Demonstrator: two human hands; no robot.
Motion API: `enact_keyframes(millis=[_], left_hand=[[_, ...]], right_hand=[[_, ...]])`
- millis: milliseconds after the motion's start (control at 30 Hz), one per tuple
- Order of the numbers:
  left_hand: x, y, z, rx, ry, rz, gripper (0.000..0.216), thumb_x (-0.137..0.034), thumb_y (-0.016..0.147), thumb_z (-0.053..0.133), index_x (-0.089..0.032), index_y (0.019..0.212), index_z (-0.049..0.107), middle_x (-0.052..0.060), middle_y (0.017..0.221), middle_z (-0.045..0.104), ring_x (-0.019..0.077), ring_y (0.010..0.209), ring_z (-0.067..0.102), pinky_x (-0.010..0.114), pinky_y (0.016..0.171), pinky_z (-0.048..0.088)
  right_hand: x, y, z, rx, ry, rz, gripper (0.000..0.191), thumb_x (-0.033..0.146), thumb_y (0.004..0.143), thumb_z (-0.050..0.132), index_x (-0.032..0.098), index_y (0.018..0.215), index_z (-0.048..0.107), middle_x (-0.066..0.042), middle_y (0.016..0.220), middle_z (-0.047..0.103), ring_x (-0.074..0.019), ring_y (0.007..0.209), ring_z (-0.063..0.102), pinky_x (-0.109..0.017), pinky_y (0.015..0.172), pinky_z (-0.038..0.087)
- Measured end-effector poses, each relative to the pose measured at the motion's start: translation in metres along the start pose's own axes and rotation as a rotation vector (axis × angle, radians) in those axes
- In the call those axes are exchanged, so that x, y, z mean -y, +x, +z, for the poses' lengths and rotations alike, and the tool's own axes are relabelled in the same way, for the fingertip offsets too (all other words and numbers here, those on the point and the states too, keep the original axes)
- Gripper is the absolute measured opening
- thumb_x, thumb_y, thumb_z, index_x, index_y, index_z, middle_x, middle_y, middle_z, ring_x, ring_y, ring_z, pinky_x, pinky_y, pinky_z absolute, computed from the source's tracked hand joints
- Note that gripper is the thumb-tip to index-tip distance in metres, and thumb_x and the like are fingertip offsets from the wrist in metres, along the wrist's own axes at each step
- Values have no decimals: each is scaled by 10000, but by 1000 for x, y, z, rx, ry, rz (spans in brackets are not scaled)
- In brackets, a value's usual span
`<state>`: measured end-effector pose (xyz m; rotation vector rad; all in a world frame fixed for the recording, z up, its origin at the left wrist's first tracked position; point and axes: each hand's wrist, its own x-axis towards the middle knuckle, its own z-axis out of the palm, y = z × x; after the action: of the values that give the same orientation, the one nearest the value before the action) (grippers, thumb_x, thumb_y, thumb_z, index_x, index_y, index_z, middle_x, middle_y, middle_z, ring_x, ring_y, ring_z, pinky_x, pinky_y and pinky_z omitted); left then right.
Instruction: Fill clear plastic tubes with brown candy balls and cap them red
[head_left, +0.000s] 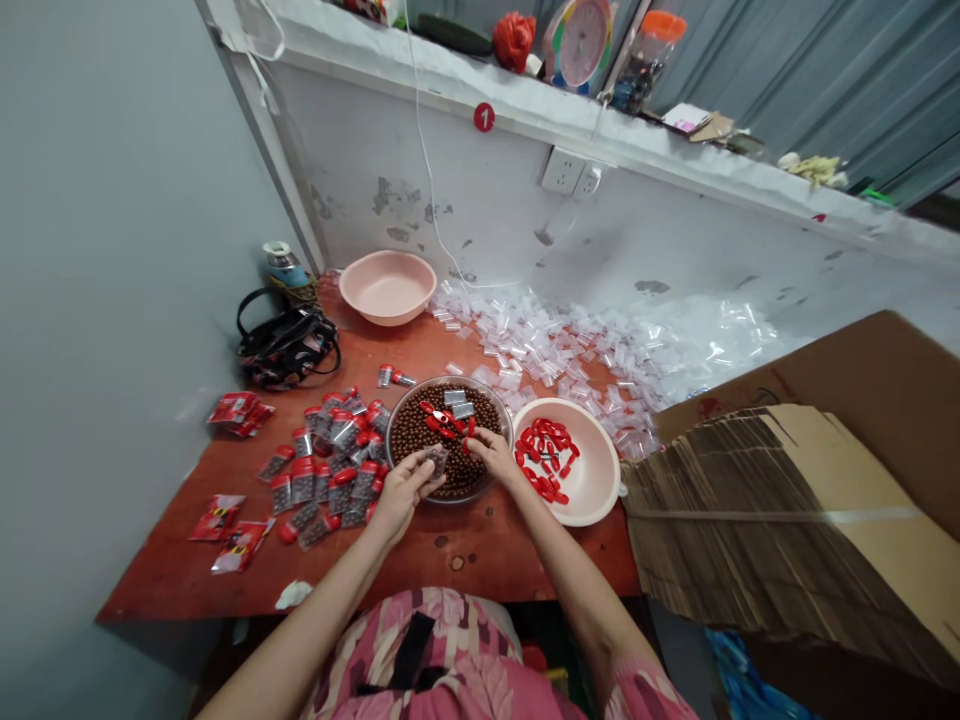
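Above a metal bowl [395, 408] of small brown balls, my left hand [405, 490] is closed around a small clear plastic container [436, 460] with dark contents. My right hand [493, 456] is at the bowl's right side, its fingertips pinched on a small red cap [469, 440]. Several more red caps [442, 428] and two clear empty containers [459, 403] lie on top of the balls. To the right, a pale plastic basin [589, 490] holds red caps [546, 450]. Filled containers with red caps [341, 450] are heaped left of the bowl.
Clear plastic containers [555, 340] spread along the wall. A pink basin [388, 285] and a black handbag [289, 345] stand at the back left. Red packets [238, 540] lie on the left of the red table [315, 575]. Flattened cardboard [750, 530] borders the right side.
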<state>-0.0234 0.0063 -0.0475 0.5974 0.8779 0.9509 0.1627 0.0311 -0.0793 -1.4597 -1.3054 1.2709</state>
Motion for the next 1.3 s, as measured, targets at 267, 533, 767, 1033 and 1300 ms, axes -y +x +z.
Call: enact_keyframes(millis=[267, 533, 767, 1033, 1300], left_hand=[[9, 10, 15, 45, -118, -3, 251, -214, 710, 605, -146, 951, 589, 67, 1074, 560, 147, 885, 549, 294, 748, 501], [-4, 11, 24, -27, -196, 68, 231, -197, 676, 638, -130, 895, 608, 39, 902, 621, 113, 760, 581, 225, 683, 503], [-10, 14, 24, 27, -106, 74, 278, -250, 679, 634, -136, 931, 601, 52, 925, 626, 130, 771, 592, 233, 691, 493], [-18, 11, 18, 48, 26, 128, 285, -263, 669, 638, -154, 932, 616, 43, 910, 630, 132, 760, 584, 232, 698, 489], [-23, 3, 34, 66, -74, 106, 285, -263, 665, 640, -150, 925, 618, 65, 951, 627, 155, 794, 589, 259, 715, 484]], right_hand=[[24, -8, 15, -176, 549, 24, 252, 309, 585, 678, 171, 765, 566, 15, 715, 593, -124, 651, 552, -288, 646, 467], [41, -34, 17, -111, 119, -188, 333, 309, 623, 656, 202, 933, 601, -30, 968, 607, -177, 910, 540, -330, 851, 393], [49, -21, 12, -83, 119, -121, 205, 326, 657, 617, 175, 791, 581, 7, 726, 593, -130, 663, 547, -255, 633, 446], [72, -21, -6, -125, -252, -347, 370, 242, 677, 611, 216, 1036, 521, -31, 931, 541, -156, 857, 506, -293, 785, 407], [78, -32, 8, -185, -480, -431, 378, 160, 722, 543, 242, 1090, 541, -52, 905, 508, -156, 852, 486, -294, 773, 416]])
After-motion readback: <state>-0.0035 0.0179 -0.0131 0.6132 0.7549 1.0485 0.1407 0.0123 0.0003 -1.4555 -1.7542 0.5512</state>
